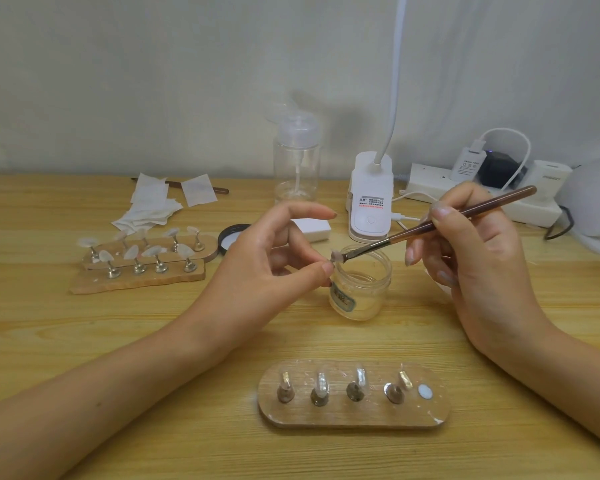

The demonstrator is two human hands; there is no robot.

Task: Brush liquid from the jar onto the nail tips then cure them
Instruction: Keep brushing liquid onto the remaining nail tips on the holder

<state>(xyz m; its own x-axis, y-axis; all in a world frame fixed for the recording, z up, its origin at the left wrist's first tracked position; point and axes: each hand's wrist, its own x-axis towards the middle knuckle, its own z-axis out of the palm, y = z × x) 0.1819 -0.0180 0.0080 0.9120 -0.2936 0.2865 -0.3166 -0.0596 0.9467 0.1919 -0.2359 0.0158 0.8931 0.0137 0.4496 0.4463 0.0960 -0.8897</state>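
A: Where are we with this one?

B: Our left hand (274, 258) pinches one nail tip (336, 255) between the thumb and a finger, just over the far-left rim of the open jar (371, 299). The other fingers (312, 211) on that hand are spread loosely. Our right hand (471, 251) has its fingers curled round the brush (447, 220) like a pen, and the bristles touch the tip.

A: So we judge we're mid-coat. What could go wrong?

B: The pinch is slim. If we press the brush too hard, the tip could flick out and drop into the jar. Our thumb sits at the tip's edge too, so a loaded brush could flood liquid onto skin.

A: And the jar?

B: Our left thumb is just beside its rim. A careless turn of that hand could knock it over, and with the lid (232, 237) lying off to the left, it would spill across the counter (118, 341).

A: Where does the tip go afterwards?

B: Probably the holder (354, 415) near us. Four tips stand there, and one spot (425, 392) at its right end is bare. Setting a wet tip down, we could touch its neighbour and smear both coats.

A: And curing?

B: We can't tell which device cures. A white lamp (371, 202) stands just beyond the jar.
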